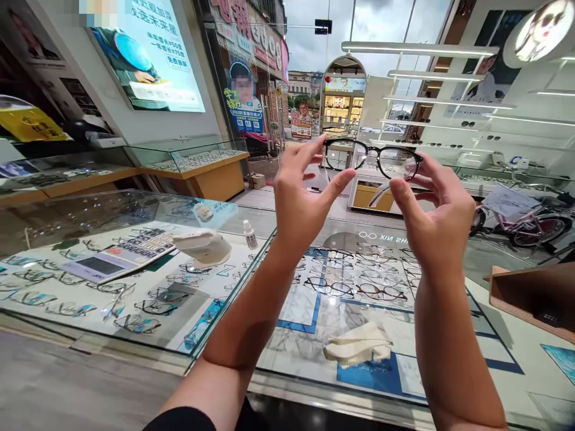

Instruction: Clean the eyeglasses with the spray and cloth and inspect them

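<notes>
Raised above the glass counter is a pair of eyeglasses [374,149] with a dark frame and clear lenses. My left hand [303,185] pinches its left end between thumb and fingers. At the other end, my right hand [433,203] grips the frame, thumb in front and fingers behind. One temple arm hangs down between the hands; the other is mostly hidden. Below my hands, on the counter top, lies a crumpled cream cloth [359,344]. Rows of eyeglass frames [381,292] show through the glass beneath.
On the left glass case [67,329] are a large calculator [121,254], a beige cloth [202,246] and a small white bottle [250,234]. An arched mirror [344,99] stands ahead. A wooden tray-like box [530,299] is at the right, with a bicycle [534,221] beyond.
</notes>
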Demonstrator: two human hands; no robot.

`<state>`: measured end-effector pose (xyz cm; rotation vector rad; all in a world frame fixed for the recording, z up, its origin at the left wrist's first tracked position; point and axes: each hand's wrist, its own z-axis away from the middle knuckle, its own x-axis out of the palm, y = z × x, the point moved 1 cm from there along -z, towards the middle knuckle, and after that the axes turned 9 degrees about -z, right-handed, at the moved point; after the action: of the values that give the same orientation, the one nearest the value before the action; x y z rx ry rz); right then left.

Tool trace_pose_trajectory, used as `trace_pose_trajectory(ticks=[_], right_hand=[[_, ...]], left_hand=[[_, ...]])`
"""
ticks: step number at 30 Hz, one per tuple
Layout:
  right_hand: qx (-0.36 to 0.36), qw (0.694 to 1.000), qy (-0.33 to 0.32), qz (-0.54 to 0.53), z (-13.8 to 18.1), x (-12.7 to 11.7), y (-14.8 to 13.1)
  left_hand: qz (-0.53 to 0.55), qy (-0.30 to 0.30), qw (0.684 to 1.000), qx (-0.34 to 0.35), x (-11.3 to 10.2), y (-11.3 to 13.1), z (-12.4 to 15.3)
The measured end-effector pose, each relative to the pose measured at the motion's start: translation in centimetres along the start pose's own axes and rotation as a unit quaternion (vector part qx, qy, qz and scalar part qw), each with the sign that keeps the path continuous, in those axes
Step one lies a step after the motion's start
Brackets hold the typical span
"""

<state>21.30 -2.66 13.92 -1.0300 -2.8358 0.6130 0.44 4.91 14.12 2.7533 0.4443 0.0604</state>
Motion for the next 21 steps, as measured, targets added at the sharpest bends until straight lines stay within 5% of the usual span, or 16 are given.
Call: trace_pose_trajectory(ticks=[21], right_hand=[[-0.004,1.000,-0.019,0.008,0.27,-0.04,-0.74]], left_hand=[[-0.023,0.018,1.000,0.006,-0.18,0.45,0.57]])
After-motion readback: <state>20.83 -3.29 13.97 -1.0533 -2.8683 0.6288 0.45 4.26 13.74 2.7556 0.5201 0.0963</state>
